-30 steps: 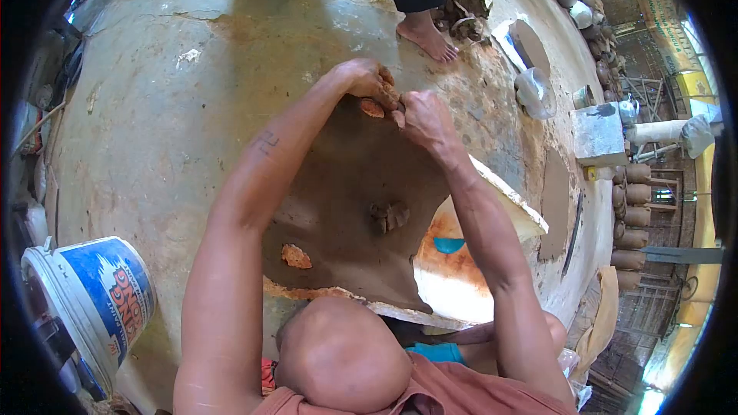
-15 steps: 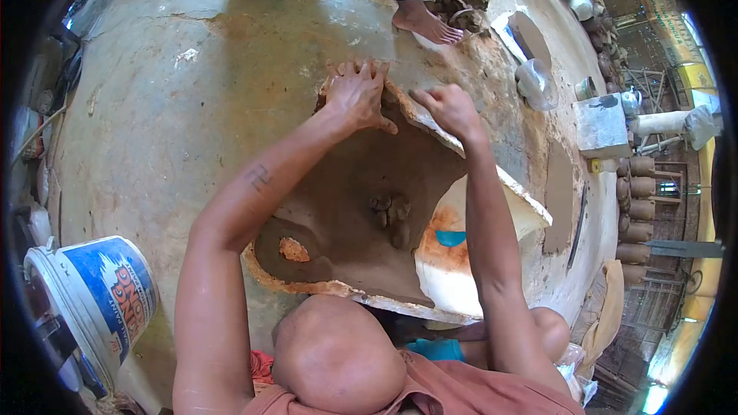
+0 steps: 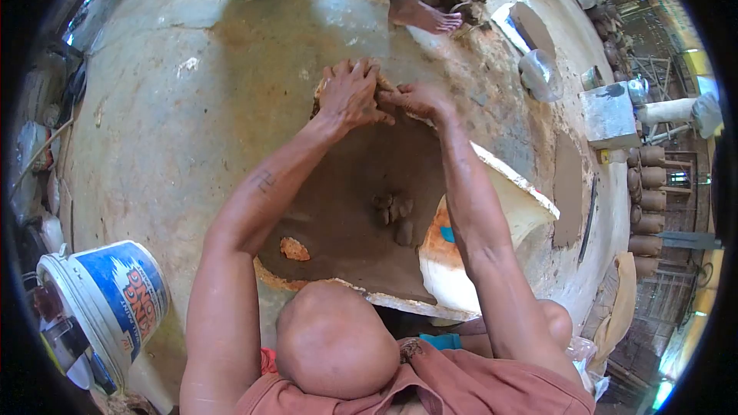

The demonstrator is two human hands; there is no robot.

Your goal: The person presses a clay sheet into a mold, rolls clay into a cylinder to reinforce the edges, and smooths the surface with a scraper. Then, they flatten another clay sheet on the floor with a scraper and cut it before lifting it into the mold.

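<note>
Together at clay-lined shell's far edge, left hand splayed, right hand of unclear grip, roomy floor beyond.

Stained floor, woven wall

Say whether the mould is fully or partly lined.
Partly: brown clay covers much of the mould, but a white section shows bare.
</note>
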